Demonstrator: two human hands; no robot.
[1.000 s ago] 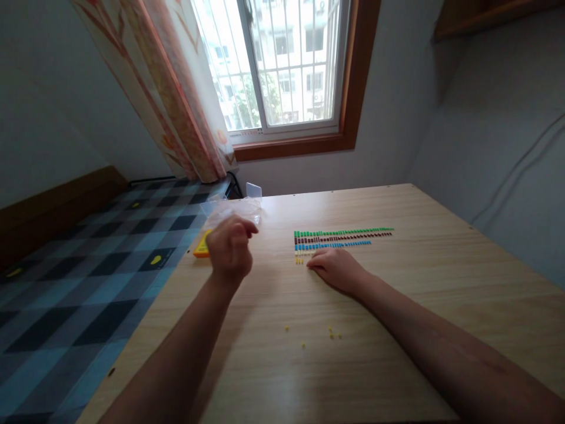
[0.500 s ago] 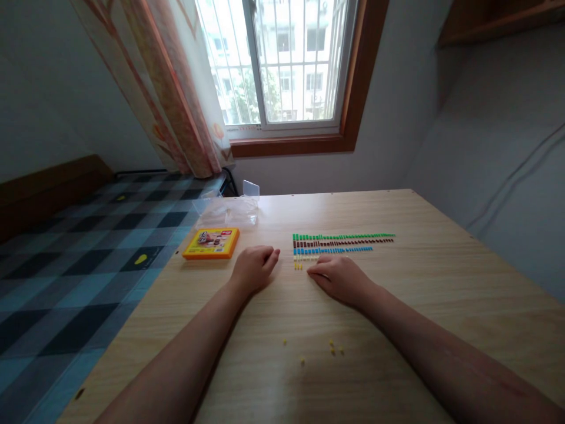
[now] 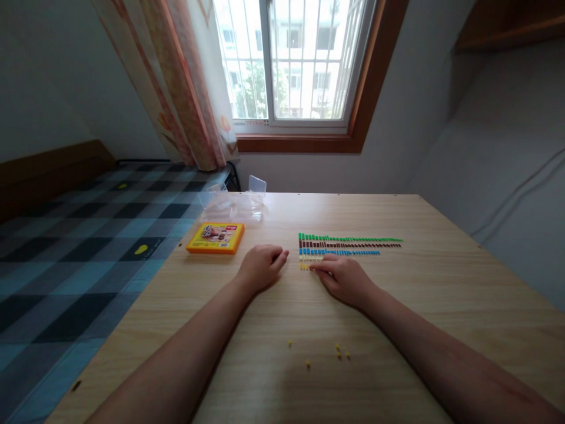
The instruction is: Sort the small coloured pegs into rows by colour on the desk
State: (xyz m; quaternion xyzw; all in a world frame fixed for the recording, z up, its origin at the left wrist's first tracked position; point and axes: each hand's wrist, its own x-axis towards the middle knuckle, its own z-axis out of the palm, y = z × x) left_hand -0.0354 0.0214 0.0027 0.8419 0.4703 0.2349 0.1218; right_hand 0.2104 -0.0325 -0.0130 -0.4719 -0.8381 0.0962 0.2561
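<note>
My right hand (image 3: pixel 346 278) rests on the table with its index finger stretched out. The fingertip touches the end of a short row of tiny yellow bricks (image 3: pixel 304 267), and the thumb sits lower, apart from it. Behind lies a row of cream bricks (image 3: pixel 304 258), partly covered by this hand. Beyond it run longer rows of blue bricks (image 3: pixel 339 252), brown bricks (image 3: pixel 339 245) and green bricks (image 3: pixel 311 237). My left hand (image 3: pixel 262 268) lies closed in a fist to the left of the rows; whatever it may hold is hidden.
Several loose yellow bricks (image 3: pixel 338 355) are scattered nearer to me. A yellow-orange box (image 3: pixel 216 238) lies at the table's left, with clear plastic packaging (image 3: pixel 241 206) behind it. The wooden table (image 3: pixel 441 282) adjoins a bed with a checked cover (image 3: pixel 106 235) on the left.
The right index finger has straightened and parted from the thumb, and its tip is now at the yellow row's end. The left fist stays in place; the view has shifted slightly.
</note>
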